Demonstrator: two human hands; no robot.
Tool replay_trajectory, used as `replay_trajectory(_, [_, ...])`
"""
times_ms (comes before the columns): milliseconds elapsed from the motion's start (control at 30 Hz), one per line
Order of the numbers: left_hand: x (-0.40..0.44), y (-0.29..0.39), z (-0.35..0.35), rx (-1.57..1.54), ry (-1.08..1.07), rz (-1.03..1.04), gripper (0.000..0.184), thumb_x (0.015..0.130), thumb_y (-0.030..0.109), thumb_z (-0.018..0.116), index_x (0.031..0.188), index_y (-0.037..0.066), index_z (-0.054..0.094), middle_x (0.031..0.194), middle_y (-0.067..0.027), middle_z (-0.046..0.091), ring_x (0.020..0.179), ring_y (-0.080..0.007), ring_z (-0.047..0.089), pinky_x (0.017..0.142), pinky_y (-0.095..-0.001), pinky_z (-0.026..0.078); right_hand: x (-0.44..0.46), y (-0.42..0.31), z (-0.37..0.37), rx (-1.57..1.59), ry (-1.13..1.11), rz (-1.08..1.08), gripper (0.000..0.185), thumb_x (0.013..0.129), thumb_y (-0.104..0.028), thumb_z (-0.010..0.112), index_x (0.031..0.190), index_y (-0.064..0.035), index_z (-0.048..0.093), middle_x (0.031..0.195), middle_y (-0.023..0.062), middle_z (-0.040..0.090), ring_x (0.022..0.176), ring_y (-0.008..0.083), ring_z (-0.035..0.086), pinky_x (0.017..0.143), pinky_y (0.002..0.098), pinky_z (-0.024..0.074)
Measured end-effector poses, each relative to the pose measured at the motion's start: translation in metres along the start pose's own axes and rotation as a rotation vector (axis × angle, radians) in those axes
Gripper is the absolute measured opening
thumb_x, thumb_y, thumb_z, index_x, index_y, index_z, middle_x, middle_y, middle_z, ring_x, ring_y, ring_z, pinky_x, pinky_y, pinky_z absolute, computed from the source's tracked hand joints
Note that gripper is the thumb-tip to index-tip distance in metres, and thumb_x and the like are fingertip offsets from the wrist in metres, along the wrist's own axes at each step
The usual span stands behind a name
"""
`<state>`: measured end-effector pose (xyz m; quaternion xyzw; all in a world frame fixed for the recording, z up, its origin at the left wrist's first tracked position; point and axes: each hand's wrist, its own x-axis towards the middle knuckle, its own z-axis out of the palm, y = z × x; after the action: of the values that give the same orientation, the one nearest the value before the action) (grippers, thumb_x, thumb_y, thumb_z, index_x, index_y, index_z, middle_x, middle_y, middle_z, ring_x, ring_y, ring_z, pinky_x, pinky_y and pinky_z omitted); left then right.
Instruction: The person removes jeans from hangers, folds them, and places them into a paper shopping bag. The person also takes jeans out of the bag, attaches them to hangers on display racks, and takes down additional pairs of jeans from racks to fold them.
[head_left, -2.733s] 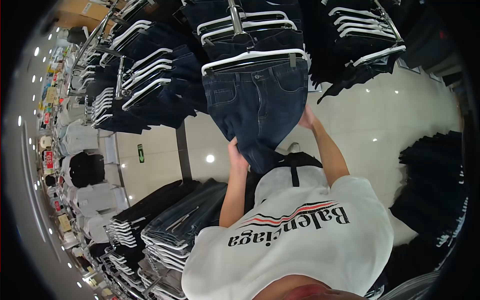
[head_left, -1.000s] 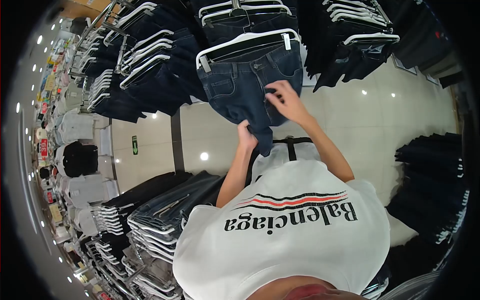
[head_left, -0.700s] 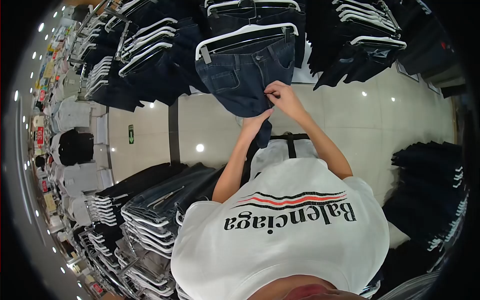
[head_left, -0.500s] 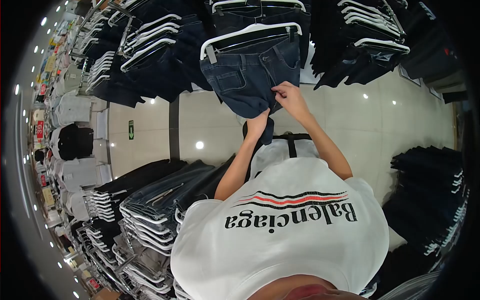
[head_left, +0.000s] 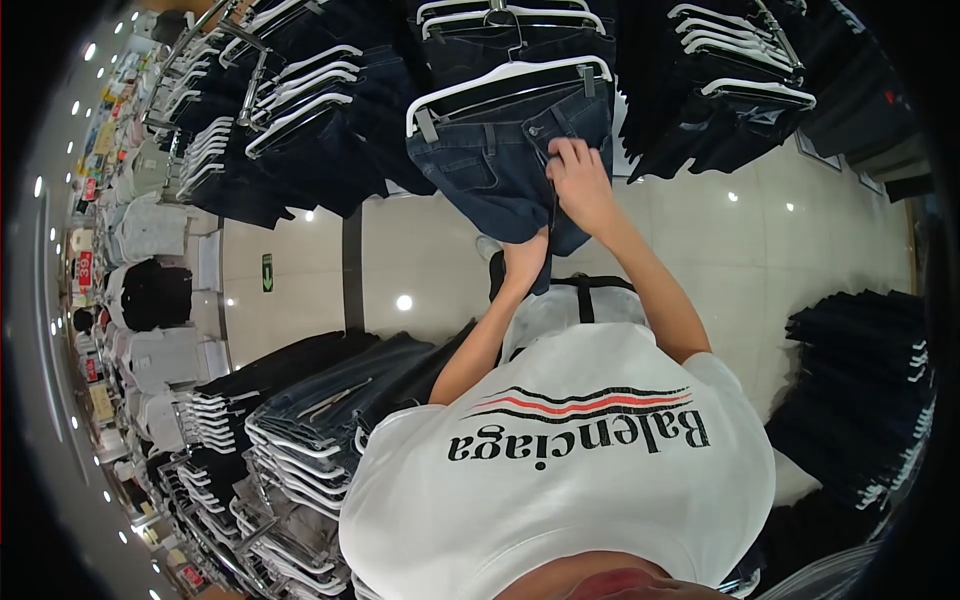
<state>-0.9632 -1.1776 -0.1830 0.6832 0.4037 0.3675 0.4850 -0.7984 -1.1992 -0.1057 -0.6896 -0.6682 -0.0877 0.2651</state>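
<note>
A pair of dark blue jeans (head_left: 470, 180) hangs in front of me from a white clip hanger (head_left: 508, 72), its waistband held by the grey clips. The waist button is fastened, and the fly below it looks parted. My left hand (head_left: 525, 262) is closed on the denim at the lower end of the fly. Higher up, my right hand (head_left: 582, 185) has its fingers curled on the fly edge just under the waistband. Whether a zip pull lies between those fingertips is hidden.
Dark trousers on white hangers (head_left: 310, 75) fill the racks left and right of the jeans. Behind me at lower left are folded jeans (head_left: 320, 385), and more dark trousers (head_left: 850, 390) hang at right. Pale floor tiles (head_left: 700, 250) carry a green arrow sign (head_left: 267, 273).
My right hand has moved up along the fly towards the waistband, its back turned more to view. My left hand keeps its hold at the bottom of the fly.
</note>
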Motion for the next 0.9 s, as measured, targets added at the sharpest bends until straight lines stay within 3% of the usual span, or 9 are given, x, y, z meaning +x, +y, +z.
replay_trajectory(100, [-0.006, 0.012, 0.0, 0.044, -0.003, -0.022, 0.019, 0.086, 0.007, 0.069, 0.101, -0.005, 0.068, 0.097, -0.0176, 0.073, 0.096, -0.0344, 0.069, 0.088, -0.0425, 0.052, 0.038, 0.013, -0.012, -0.082, 0.22, -0.041, 0.014, 0.087, -0.011, 0.064, 0.095, -0.0004, 0.063, 0.118, 0.0097, 0.059, 0.109, 0.0279, 0.056, 0.087, 0.0408, 0.0446])
replay_trajectory(200, [-0.003, 0.014, -0.001, 0.066, -0.024, -0.18, 0.025, 0.088, 0.01, 0.068, 0.107, -0.007, 0.068, 0.106, -0.0222, 0.073, 0.105, -0.0378, 0.068, 0.093, -0.0419, 0.051, 0.053, 0.017, 0.001, -0.061, 0.182, -0.124, 0.014, 0.08, -0.004, 0.068, 0.094, -0.0018, 0.064, 0.116, 0.0115, 0.059, 0.112, 0.0301, 0.056, 0.088, 0.0406, 0.0444])
replay_trajectory(400, [0.011, -0.023, -0.014, -0.114, 0.019, -0.208, 0.018, 0.083, 0.002, 0.068, 0.1, -0.003, 0.068, 0.096, -0.0087, 0.072, 0.089, -0.0237, 0.069, 0.08, -0.0373, 0.053, 0.049, 0.028, 0.032, 0.145, 0.157, -0.104, 0.016, 0.089, -0.012, 0.072, 0.101, -0.0039, 0.065, 0.115, 0.0131, 0.059, 0.108, 0.0326, 0.058, 0.089, 0.0406, 0.0446])
replay_trajectory(467, [0.008, -0.007, -0.027, -0.67, -0.006, -0.524, 0.021, 0.079, -0.003, 0.067, 0.1, -0.002, 0.069, 0.092, -0.0068, 0.072, 0.084, -0.0206, 0.07, 0.077, -0.0353, 0.055, 0.037, 0.028, 0.044, 0.307, 0.419, 0.197, 0.02, 0.089, -0.014, 0.075, 0.103, -0.0043, 0.064, 0.116, 0.0146, 0.059, 0.11, 0.0346, 0.058, 0.094, 0.0432, 0.0451])
replay_trajectory(533, [0.009, -0.004, -0.042, -0.748, -0.051, -0.61, 0.022, 0.08, 0.0, 0.066, 0.101, -0.002, 0.069, 0.093, -0.008, 0.073, 0.081, -0.0209, 0.07, 0.076, -0.0353, 0.058, 0.009, 0.045, 0.07, 0.314, 0.64, 0.365, 0.025, 0.092, -0.014, 0.074, 0.111, -0.0024, 0.061, 0.122, 0.0193, 0.056, 0.117, 0.0361, 0.055, 0.101, 0.0442, 0.044])
replay_trajectory(600, [0.009, -0.014, -0.053, -0.952, -0.126, -0.883, 0.023, 0.084, 0.005, 0.066, 0.105, -0.002, 0.069, 0.098, -0.0114, 0.074, 0.083, -0.0238, 0.072, 0.078, -0.0367, 0.06, -0.026, 0.062, 0.098, 0.347, 0.682, 0.551, 0.04, 0.094, -0.019, 0.073, 0.123, 0.0012, 0.054, 0.13, 0.0231, 0.051, 0.124, 0.0388, 0.051, 0.109, 0.0457, 0.0392])
replay_trajectory(667, [0.008, -0.024, -0.06, -1.035, -0.172, -0.883, 0.024, 0.084, 0.008, 0.066, 0.106, -0.003, 0.069, 0.1, -0.0118, 0.074, 0.085, -0.0247, 0.072, 0.08, -0.0373, 0.06, -0.062, 0.081, 0.121, 0.352, 0.559, 0.655, 0.055, 0.099, -0.027, 0.069, 0.14, 0.0022, 0.047, 0.143, 0.0241, 0.046, 0.134, 0.038, 0.047, 0.115, 0.0448, 0.0359])
replay_trajectory(767, [0.01, -0.013, -0.064, -1.172, -0.196, -0.907, 0.026, 0.087, 0.011, 0.067, 0.108, -0.003, 0.069, 0.104, -0.0128, 0.075, 0.09, -0.0259, 0.073, 0.085, -0.039, 0.061, -0.098, 0.1, 0.143, 1.954, 0.015, 0.815, 0.089, 0.103, -0.051, 0.059, 0.163, -0.0004, 0.017, 0.166, 0.0155, 0.031, 0.152, 0.0302, 0.033, 0.125, 0.0445, 0.0258])
replay_trajectory(900, [0.008, -0.04, -0.08, -1.445, -0.175, -0.892, 0.041, 0.096, 0.022, 0.065, 0.126, -0.007, 0.064, 0.122, -0.0179, 0.072, 0.11, -0.0296, 0.07, 0.103, -0.0444, 0.055, -0.139, 0.072, 0.133, 2.161, -0.306, 1.016, 0.091, 0.1, -0.051, 0.064, 0.163, -0.003, 0.019, 0.164, 0.0135, 0.035, 0.151, 0.0294, 0.035, 0.125, 0.0423, 0.0258])
